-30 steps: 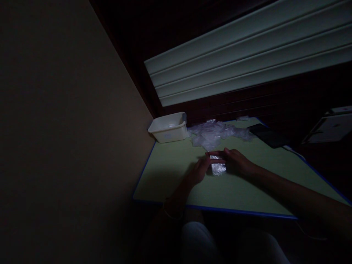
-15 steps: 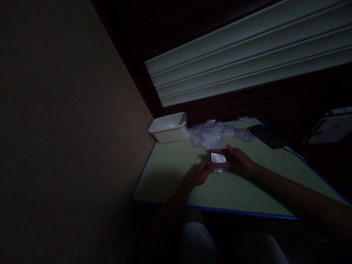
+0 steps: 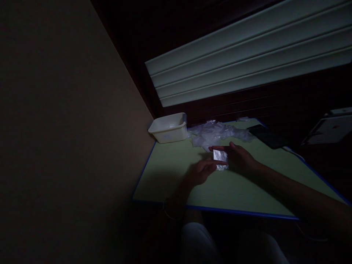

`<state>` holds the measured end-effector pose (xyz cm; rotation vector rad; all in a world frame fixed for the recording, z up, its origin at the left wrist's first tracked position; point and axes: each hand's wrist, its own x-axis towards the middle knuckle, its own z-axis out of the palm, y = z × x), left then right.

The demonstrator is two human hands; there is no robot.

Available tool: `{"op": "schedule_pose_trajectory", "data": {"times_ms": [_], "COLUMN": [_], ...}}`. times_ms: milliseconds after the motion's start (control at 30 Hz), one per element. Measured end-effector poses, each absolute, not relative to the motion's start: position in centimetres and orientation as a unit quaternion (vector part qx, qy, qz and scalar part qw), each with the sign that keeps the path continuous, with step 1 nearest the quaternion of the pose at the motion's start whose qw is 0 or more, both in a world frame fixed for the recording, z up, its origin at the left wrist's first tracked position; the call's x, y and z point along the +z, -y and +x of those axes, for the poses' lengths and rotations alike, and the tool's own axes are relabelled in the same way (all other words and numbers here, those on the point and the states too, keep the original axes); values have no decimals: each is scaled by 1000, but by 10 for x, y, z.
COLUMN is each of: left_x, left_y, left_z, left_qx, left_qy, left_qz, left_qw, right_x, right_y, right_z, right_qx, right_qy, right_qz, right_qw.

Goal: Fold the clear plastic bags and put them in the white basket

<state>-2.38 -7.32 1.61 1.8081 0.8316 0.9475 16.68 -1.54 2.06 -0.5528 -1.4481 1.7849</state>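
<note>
A small, shiny, flattened clear plastic bag (image 3: pixel 220 155) is between my hands, just above the pale green table (image 3: pixel 167 172). My right hand (image 3: pixel 239 157) grips it from the right, fingers along its far side and thumb raised. From the left, my left hand (image 3: pixel 202 171) holds its near part, with the index finger stretched across the front and the other fingers curled. The far fingers of my right hand are partly hidden behind the bag. Behind my hands lies a loose pile of clear plastic bags (image 3: pixel 210 134).
A white plastic tub (image 3: pixel 172 135) stands at the table's back left corner, against the wall (image 3: pixel 110 121). On the right lies a dark flat device (image 3: pixel 268 136) with a pale cable. Blue edging (image 3: pixel 233 211) runs along the table. The light is dim.
The small bag has shifted slightly up and right, and more of its face shows. My left index finger now crosses it higher up.
</note>
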Motion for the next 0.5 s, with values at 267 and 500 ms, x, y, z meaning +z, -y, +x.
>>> {"op": "schedule_pose_trajectory", "data": {"times_ms": [267, 500], "left_x": [17, 21], "left_y": [72, 73], "left_z": [-18, -16], "left_qx": [464, 451], "left_qy": [-348, -368], "left_qz": [667, 675], "left_qw": [467, 453], "right_x": [6, 12], "right_y": [17, 22], "right_z": [164, 164], "right_qx": [710, 718], "right_qy": [573, 567], "right_qz": [-212, -228], "right_qw": [350, 335]}}
